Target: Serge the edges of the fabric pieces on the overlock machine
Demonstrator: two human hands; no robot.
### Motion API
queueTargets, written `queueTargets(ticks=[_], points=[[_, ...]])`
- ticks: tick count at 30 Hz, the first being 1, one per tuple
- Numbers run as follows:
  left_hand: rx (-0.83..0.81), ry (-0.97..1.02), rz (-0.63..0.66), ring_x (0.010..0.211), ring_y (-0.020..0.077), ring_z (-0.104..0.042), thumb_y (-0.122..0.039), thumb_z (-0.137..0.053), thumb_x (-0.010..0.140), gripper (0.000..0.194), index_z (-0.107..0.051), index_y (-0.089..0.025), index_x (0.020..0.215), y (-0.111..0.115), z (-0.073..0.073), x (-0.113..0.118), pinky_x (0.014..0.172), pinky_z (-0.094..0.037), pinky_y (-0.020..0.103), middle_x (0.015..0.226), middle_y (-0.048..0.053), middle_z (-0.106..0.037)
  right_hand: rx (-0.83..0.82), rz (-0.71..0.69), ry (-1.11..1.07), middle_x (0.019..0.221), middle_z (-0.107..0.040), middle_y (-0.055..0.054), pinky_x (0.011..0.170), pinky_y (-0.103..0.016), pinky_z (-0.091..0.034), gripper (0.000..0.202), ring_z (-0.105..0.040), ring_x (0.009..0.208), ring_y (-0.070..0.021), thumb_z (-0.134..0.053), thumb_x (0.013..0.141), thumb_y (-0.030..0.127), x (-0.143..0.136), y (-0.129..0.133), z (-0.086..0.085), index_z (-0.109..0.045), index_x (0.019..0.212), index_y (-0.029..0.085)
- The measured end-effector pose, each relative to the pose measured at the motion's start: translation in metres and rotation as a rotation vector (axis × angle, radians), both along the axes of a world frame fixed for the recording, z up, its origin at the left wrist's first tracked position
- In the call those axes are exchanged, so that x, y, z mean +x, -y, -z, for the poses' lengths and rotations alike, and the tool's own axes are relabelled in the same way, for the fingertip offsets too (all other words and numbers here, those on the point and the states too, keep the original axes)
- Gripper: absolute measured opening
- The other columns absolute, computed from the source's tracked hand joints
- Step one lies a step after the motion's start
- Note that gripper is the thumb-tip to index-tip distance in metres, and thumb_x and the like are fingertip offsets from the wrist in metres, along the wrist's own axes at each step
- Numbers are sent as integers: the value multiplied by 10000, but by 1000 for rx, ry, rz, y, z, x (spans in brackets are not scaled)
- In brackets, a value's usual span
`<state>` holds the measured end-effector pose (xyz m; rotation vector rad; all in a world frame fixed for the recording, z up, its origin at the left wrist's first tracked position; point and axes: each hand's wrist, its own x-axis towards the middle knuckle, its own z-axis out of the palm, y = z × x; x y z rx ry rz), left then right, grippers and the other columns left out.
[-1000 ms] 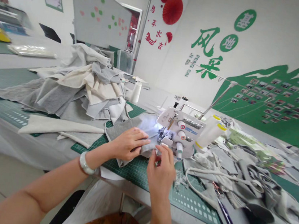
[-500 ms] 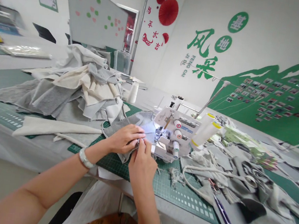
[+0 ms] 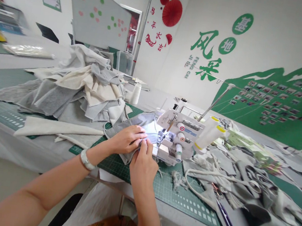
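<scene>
A piece of grey fabric [image 3: 123,125] lies at the left side of a white overlock sewing machine [image 3: 174,138], its right part lit by the machine's lamp. My left hand [image 3: 129,139], with a pale bangle at the wrist, is closed on the near edge of this fabric. Close beside it, my right hand [image 3: 144,163] pinches the same edge, thumb and fingers together. The fingertips of both hands nearly meet, just left of the machine's needle area. What lies right under the fingertips is hidden.
A tall heap of grey and cream fabric pieces [image 3: 72,85] stands at the left, near a white thread cone [image 3: 135,93]. Right of the machine are yellow-topped thread cones [image 3: 211,133], a pile of fabric scraps [image 3: 253,177] and purple-handled snips [image 3: 225,216]. Green cutting mats [image 3: 184,201] cover the table.
The whole view has shifted slightly. My hands keep their hold on the grey fabric, with hardly any visible movement.
</scene>
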<state>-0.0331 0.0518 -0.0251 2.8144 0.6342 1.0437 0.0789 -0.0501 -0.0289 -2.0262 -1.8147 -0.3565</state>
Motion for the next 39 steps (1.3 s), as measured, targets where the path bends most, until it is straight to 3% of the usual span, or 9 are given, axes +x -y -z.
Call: queueTargets(ticks=[16,25,32,36,39], points=[[59,-82,-151,1057,248,-530,-243,-390,944,344,-595,-120,1192,17,3,-1,930,-448,408,1126,140,-584,50,7,-30,1292,-600,-100,433,-206,-369,267,-670,639,-122,-478,925,143,5,1,4,-586,1164,192],[97,-83,-207,1012,273,-528,-284,-418,943,342,-597,-114,1178,40,3,1,909,-454,448,1087,146,-586,251,-124,-102,1234,-663,-63,482,-209,-431,230,-713,756,-158,-422,966,172,28,3,17,-645,1024,189],[-43,2,-206,1212,268,-466,-281,-481,933,446,-450,-199,1370,45,20,-15,1053,-387,444,1320,125,-496,471,-299,-201,1202,-684,-108,751,-240,-546,294,-689,1027,-186,-368,990,187,44,3,29,-645,1079,149],[-185,98,-322,1318,286,-393,-396,-587,881,706,-254,-189,1467,62,44,-35,1099,-349,453,1420,152,-411,518,-328,-221,1200,-684,-117,836,-254,-542,272,-671,1078,-183,-395,975,152,46,1,34,-638,1097,138],[-274,25,-367,1260,332,-441,-483,-749,718,868,-334,-155,1406,81,63,-43,1059,-378,491,1372,172,-462,527,-329,-227,1205,-682,-114,861,-257,-536,266,-668,1084,-181,-407,968,143,46,1,36,-636,1103,138]])
